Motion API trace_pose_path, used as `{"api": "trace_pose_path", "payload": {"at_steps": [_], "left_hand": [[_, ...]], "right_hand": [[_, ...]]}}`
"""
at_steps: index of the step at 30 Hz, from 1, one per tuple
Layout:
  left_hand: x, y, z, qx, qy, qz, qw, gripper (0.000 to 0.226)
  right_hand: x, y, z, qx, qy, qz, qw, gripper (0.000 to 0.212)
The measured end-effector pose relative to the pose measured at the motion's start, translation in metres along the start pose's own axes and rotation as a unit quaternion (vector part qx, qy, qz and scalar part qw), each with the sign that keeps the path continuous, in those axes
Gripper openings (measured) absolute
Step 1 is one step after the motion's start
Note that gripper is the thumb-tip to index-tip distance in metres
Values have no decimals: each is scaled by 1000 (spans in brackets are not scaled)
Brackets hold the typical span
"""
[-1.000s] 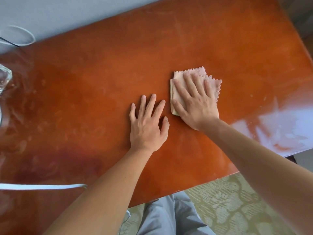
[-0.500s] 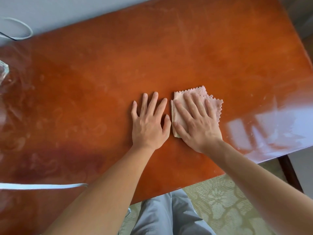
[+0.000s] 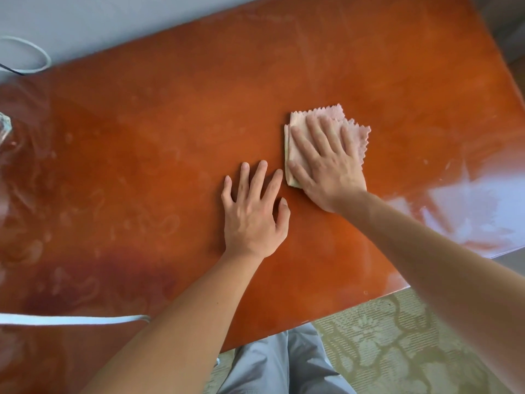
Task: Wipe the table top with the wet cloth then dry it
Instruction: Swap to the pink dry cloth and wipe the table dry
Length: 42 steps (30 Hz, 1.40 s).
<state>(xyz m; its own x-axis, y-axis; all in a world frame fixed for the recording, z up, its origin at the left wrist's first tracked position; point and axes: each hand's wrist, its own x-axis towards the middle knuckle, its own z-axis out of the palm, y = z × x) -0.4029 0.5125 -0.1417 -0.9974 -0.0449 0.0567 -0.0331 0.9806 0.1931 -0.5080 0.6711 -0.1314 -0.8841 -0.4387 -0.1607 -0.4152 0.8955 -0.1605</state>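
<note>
A folded pink cloth (image 3: 356, 132) with zigzag edges lies flat on the glossy orange-brown table top (image 3: 170, 137), right of centre. My right hand (image 3: 326, 166) presses on it with straight, spread fingers and covers most of it. My left hand (image 3: 252, 211) rests palm down on the bare table just left of and nearer than the cloth, fingers spread, holding nothing. Smears and streaks show across the table surface, most of them on the left.
A clear glass object (image 3: 4, 126) stands at the far left edge. A white cable loop (image 3: 28, 55) lies by the grey wall at the back left. A white strip (image 3: 71, 319) crosses the near left. The table's near edge runs above patterned carpet (image 3: 397, 336) and my grey-trousered legs.
My right hand pulled the cloth toward me half a second ago, then pushed it back away to about where it was one second ago. My left hand has stayed flat in place.
</note>
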Motion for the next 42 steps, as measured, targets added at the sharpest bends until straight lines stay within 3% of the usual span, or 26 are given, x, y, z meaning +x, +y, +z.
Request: {"api": "trace_pose_path", "payload": {"at_steps": [8,15,25,33,42], "left_hand": [[-1,-1,-1,-26,10,5,1000,52],[-1,-2,-2,-34,15,10,999,52],[0,-2,-3,-23,-2,4,1000,51],[4,0,-15,14,-53,5,998,54],[128,-6,-17,36,-93,-58,993,62]], "right_hand": [[-59,-18,19,6,31,9,999,65],[-34,-9,10,-8,4,-30,1000,67],[87,14,-17,-44,-27,-47,998,70],[38,26,-20,-42,-65,-79,994,69],[32,46,-17,-56,-56,-106,991,66]]}}
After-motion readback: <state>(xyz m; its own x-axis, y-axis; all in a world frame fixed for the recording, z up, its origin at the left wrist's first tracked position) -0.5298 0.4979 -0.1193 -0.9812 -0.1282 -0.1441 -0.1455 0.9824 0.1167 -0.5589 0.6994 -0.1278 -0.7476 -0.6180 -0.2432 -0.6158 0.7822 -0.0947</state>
